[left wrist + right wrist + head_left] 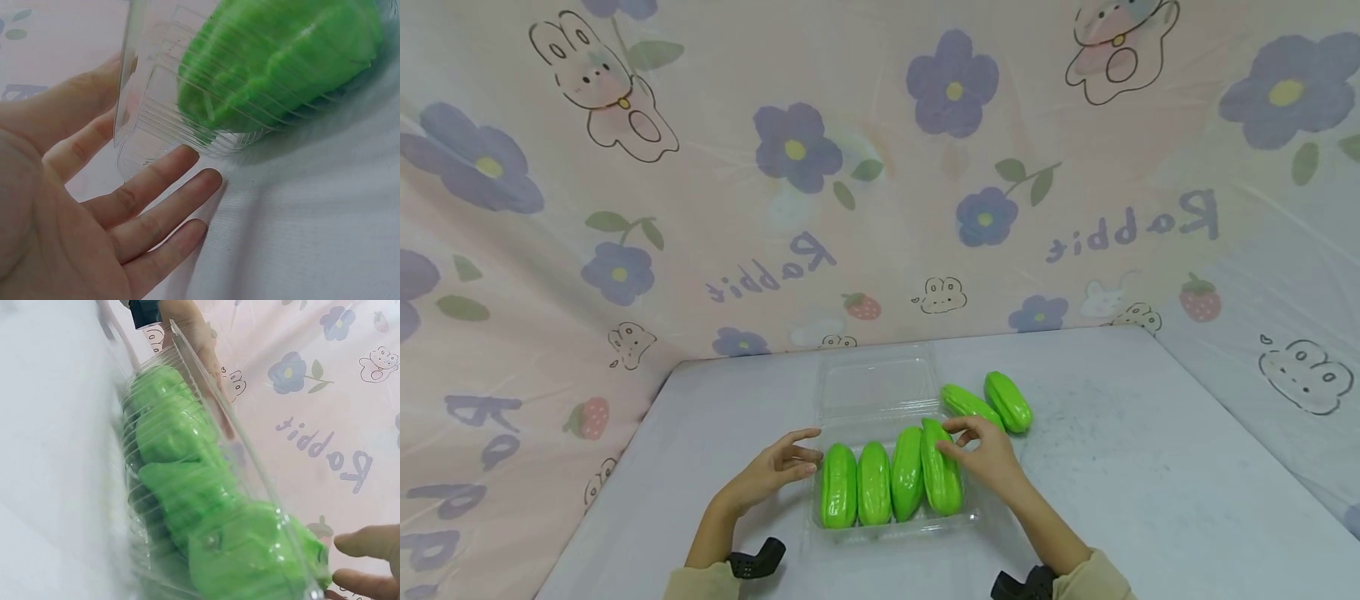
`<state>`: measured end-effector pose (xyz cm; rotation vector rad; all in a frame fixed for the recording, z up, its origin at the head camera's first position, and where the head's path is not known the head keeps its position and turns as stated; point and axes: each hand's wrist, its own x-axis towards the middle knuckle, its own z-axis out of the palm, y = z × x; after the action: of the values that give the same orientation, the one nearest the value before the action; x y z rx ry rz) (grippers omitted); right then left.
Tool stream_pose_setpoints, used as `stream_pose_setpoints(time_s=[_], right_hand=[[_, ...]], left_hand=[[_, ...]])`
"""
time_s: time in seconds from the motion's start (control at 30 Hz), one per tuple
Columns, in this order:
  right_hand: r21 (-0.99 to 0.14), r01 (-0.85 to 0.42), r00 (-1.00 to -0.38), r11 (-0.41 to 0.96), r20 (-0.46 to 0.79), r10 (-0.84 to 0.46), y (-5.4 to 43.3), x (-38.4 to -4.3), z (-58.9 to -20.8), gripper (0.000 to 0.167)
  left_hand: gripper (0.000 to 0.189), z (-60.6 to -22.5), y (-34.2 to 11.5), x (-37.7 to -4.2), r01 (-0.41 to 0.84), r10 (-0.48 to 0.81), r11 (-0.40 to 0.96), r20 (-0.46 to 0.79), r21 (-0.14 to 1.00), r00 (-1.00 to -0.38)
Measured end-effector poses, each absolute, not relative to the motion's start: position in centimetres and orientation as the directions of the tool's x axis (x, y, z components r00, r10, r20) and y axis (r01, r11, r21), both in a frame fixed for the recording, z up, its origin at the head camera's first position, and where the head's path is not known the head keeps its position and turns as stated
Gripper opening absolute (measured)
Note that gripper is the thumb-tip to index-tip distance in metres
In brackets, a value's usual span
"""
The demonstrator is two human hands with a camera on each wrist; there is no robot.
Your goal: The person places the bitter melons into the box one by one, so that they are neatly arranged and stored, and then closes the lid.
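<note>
In the head view, a clear plastic box holds a row of glossy, bright green, cucumber-shaped pieces. The rightmost cucumber sits higher than the others and tilts against its neighbour. My right hand is at its far end, thumb and fingertips at the side. The right wrist view shows those fingers spread at the end, not wrapped round it. At the box's left wall, my left hand has its fingers spread beside the leftmost cucumber. The left wrist view shows its fingertips close to the ribbed wall.
Two more green cucumbers lie behind the box to the right, the nearer one partly beside the right hand and the other farther out. The box's clear lid lies folded back on the white table. A patterned cloth hangs behind.
</note>
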<state>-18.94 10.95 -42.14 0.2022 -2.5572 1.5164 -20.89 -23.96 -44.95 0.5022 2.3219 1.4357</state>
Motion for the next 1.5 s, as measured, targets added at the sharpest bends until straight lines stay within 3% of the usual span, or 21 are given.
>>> stream_pose_setpoints(time_s=[0.67,1.07,1.5], right_hand=[[-0.892,-0.080,-0.997,0.445,0.076,-0.026,12.5,-19.5,-41.2,0.029],[-0.890,-0.101,-0.993,0.445,0.120,0.014,14.0,-19.8,-41.0,0.032],[-0.828,-0.117,-0.977,0.549,0.196,0.088,15.3,-20.4,-41.1,0.027]], left_hand=[[0.061,-45.0,-23.9,-20.8,0.113,0.474,0.426,-0.115,0.897,-0.873],[0.061,-44.8,-23.8,-20.7,0.106,0.472,0.429,-0.122,0.897,-0.873],[0.060,-44.9,-23.8,-20.7,0.110,0.480,0.416,-0.116,0.903,-0.869]])
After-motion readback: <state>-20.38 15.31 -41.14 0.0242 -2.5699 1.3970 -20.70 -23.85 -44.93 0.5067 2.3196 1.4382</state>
